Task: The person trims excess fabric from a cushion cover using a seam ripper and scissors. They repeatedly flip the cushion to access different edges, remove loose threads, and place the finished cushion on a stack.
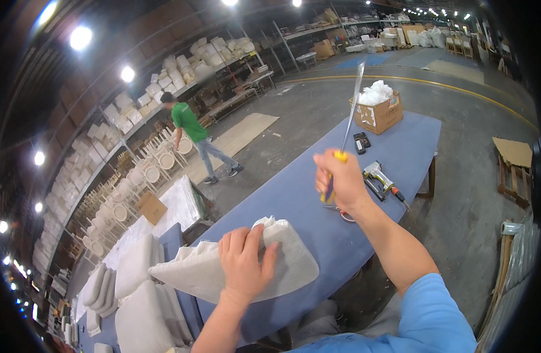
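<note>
My left hand (pixel 244 262) grips a pale seat cushion (pixel 297 265) with a ruffled, gathered upper edge. Its thumb lies on the near face, and the fingers bend toward the top edge. The cushion is tilted on the blue-covered table (pixel 241 217). Raised above the table, my right hand (pixel 344 179) is closed round the yellow handle of a tool with a long, thin metal blade (pixel 354 103) that points up and away. Below that hand lie scissors (pixel 346 216), partly hidden. A staple gun (pixel 381 179) with a hose rests just right of it.
Beyond the right hand are a black device (pixel 361 143) and a cardboard box (pixel 379 116) of white stuffing. Stacked cushions (pixel 147 317) stand at the near left. A person in a green shirt (pixel 191 122) walks past chair frames (pixel 151 174). A pallet (pixel 512 173) lies right.
</note>
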`<state>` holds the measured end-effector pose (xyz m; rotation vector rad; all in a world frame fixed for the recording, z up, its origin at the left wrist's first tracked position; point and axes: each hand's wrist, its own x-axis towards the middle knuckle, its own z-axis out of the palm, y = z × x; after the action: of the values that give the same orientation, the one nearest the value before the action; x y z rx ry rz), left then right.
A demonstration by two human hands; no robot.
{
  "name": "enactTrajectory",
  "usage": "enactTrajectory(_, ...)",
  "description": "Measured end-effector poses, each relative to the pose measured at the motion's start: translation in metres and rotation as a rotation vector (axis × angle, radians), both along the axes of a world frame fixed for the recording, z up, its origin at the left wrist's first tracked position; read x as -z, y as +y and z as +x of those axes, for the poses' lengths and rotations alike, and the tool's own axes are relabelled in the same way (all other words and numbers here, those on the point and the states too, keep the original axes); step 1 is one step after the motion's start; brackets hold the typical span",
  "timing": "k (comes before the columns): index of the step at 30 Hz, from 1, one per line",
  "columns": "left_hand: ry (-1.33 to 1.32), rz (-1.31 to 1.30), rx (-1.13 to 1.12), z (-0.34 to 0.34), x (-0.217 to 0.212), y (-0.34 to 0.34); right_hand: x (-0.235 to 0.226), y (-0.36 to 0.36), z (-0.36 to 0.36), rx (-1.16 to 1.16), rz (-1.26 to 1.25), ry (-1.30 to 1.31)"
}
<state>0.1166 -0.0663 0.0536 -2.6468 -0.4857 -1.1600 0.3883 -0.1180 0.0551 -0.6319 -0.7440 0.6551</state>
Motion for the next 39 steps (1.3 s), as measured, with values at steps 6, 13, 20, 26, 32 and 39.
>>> enactTrajectory(6, 0.169, -0.132, 0.216, 0.012, -0.037, 0.011, 0.205, -0.004, 0.021, 0.339, -1.039, -0.907)
enactTrajectory(13, 0.222, -0.289, 0.23, 0.009, -0.042, 0.011, 0.268, 0.003, -0.01, 0.269, -1.097, -1.187)
enactTrajectory(20, 0.185, -0.572, 0.282, 0.013, -0.055, 0.006, 0.253, 0.034, 0.092, 0.572, -1.045, -1.047)
enactTrajectory(26, 0.262, -0.56, 0.254, 0.008, -0.051, 0.01, 0.257, 0.05, 0.115, 0.417, -1.304, -1.22)
enactTrajectory(32, 0.264, -0.628, 0.267, 0.012, -0.06, 0.007, 0.236, 0.056, 0.133, 0.241, -1.483, -1.305)
enactTrajectory(39, 0.242, -0.644, 0.326, 0.012, -0.053, 0.012, 0.21, -0.008, 0.119, 0.28, -1.113, -0.961)
